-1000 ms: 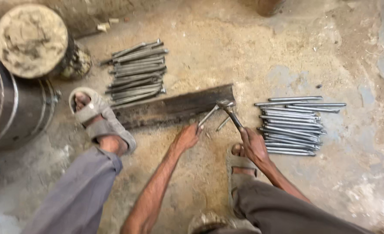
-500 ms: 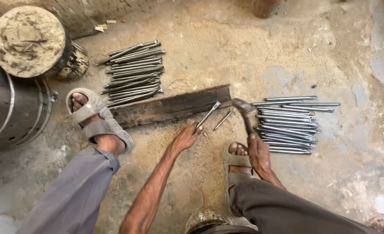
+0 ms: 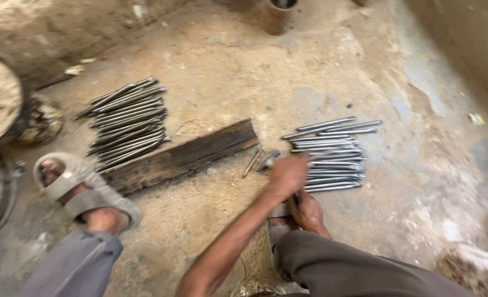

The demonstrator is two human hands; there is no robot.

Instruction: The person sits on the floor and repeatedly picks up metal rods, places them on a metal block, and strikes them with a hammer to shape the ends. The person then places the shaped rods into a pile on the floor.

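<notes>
My left hand is stretched out across my body to the near left edge of the right-hand pile of steel rods, which I take as my landmark. The hand is blurred and I see only its back, so I cannot tell whether my fingers are wide, narrow or closed on a rod; they lie right at the rod ends, touching or just short of them. My right hand is down by my right foot, just on the near side of that pile, resting low against the sandal; its fingers look curled, but whether they hold anything I cannot tell. Just left of the pile, beside my left hand, a short loose rod and a small grey metal piece lie on the dirt floor. Further left of the pile lies a dark flat iron bar, slanting, and beyond it a second heap of rods. My left foot in a grey sandal sits well to the left of the pile, near the bar's lower end
</notes>
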